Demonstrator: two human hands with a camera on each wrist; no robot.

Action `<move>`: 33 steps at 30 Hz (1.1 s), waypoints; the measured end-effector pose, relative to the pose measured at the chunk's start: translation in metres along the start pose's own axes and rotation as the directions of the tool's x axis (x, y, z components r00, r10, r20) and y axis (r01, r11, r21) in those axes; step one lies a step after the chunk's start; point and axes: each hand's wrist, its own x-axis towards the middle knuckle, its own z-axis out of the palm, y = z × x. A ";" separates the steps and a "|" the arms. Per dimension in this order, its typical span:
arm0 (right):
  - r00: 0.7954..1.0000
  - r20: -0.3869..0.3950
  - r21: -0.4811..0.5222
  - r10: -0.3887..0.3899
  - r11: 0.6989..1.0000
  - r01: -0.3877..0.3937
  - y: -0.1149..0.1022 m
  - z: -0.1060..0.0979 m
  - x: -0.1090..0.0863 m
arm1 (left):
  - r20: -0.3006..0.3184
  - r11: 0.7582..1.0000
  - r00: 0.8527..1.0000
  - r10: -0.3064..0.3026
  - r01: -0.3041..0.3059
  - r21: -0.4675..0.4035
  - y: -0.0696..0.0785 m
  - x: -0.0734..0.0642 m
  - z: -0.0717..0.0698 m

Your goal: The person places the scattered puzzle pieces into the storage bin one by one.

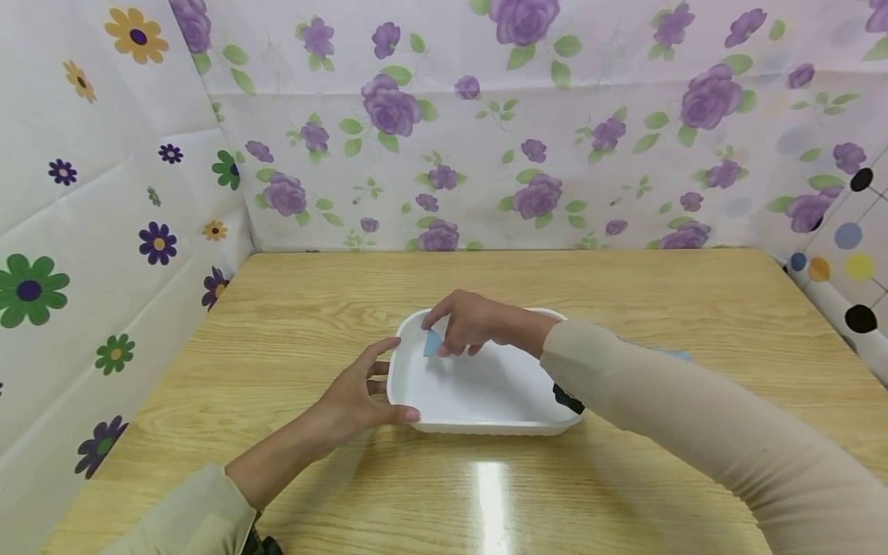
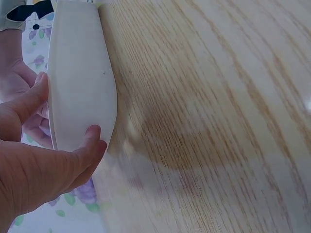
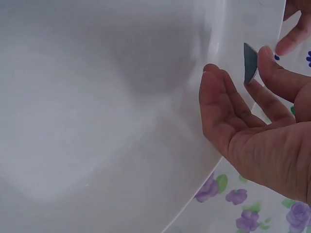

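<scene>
A white rectangular tray (image 1: 499, 385) with rounded corners and raised walls sits on the table. My left hand (image 1: 357, 393) grips its left end, thumb over the near corner and fingers along the outer wall. In the left wrist view, the fingers of that hand (image 2: 53, 160) spread across the tray's side (image 2: 80, 73). Over the tray's left part, my right hand (image 1: 472, 320) pinches a small flat blue piece (image 1: 432, 342) between thumb and finger. The right wrist view shows this thin blue piece (image 3: 250, 63) held at the fingertips of the right hand (image 3: 272, 111), above the tray wall.
The tray stands on a light wooden table (image 1: 312, 308). Another light blue thing (image 1: 673, 354) lies to the right, partly hidden behind the right sleeve (image 1: 666, 393). A flowered sheet (image 1: 486, 154) hangs behind the table, and another patterned sheet (image 1: 104, 231) borders its left side.
</scene>
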 end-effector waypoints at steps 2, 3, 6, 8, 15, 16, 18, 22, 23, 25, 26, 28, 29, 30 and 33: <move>1.000 -0.004 -0.050 0.010 0.999 -0.010 -0.003 0.002 0.001 | -0.003 1.000 1.000 -0.002 0.002 0.001 0.000 0.000 0.000; 1.000 -0.007 -0.079 0.013 0.997 -0.013 -0.004 0.002 0.001 | 0.001 1.000 1.000 0.001 -0.001 0.004 0.000 0.000 0.000; 0.999 -0.022 -0.131 0.028 0.991 -0.031 -0.008 0.001 -0.001 | 0.001 1.000 1.000 0.001 -0.001 0.006 0.000 0.000 0.000; 0.999 -0.028 -0.141 0.031 0.989 -0.034 -0.008 -0.001 -0.002 | 0.006 1.000 1.000 0.000 0.000 0.006 0.000 0.000 0.001; 1.000 -0.016 -0.109 0.012 0.994 -0.014 -0.003 -0.007 -0.006 | 0.007 1.000 1.000 -0.004 0.004 0.003 0.000 0.000 0.001; 1.000 -0.009 -0.108 0.004 0.994 -0.005 -0.001 -0.007 -0.007 | 0.006 1.000 1.000 -0.003 0.003 0.006 0.001 0.000 0.001; 1.000 0.013 -0.109 -0.016 0.994 0.017 0.001 -0.009 -0.008 | 0.004 1.000 1.000 -0.001 0.001 0.012 0.001 -0.001 0.000; 0.997 0.058 -0.111 -0.047 0.992 0.053 0.005 -0.012 -0.012 | 0.012 1.000 1.000 0.008 -0.008 0.021 0.002 -0.002 0.000; 0.997 0.063 -0.113 -0.048 0.992 0.055 0.005 -0.013 -0.013 | 0.012 1.000 1.000 0.007 -0.007 0.020 0.003 -0.002 0.000; 0.997 0.069 -0.119 -0.042 0.992 0.050 0.006 -0.016 -0.016 | 0.016 1.000 1.000 0.007 -0.008 0.023 0.003 -0.003 -0.001; 0.997 0.071 -0.118 -0.035 0.992 0.043 0.006 -0.017 -0.017 | 0.014 1.000 1.000 0.007 -0.007 0.026 0.003 -0.003 -0.001; 0.997 0.078 -0.124 -0.023 0.992 0.032 0.006 -0.020 -0.019 | 0.009 1.000 1.000 0.003 -0.003 0.026 0.003 -0.003 0.000; 0.997 0.081 -0.123 -0.018 0.992 0.027 0.006 -0.022 -0.020 | 0.012 1.000 1.000 0.007 -0.008 0.028 0.003 -0.003 -0.001; 0.996 0.083 -0.122 -0.012 0.992 0.022 0.006 -0.023 -0.021 | 0.012 1.000 1.000 0.007 -0.007 0.029 0.003 -0.002 -0.001; 0.996 0.092 -0.106 -0.005 0.994 0.015 0.007 -0.027 -0.024 | 0.008 1.000 1.000 0.001 -0.001 0.025 0.003 -0.002 0.000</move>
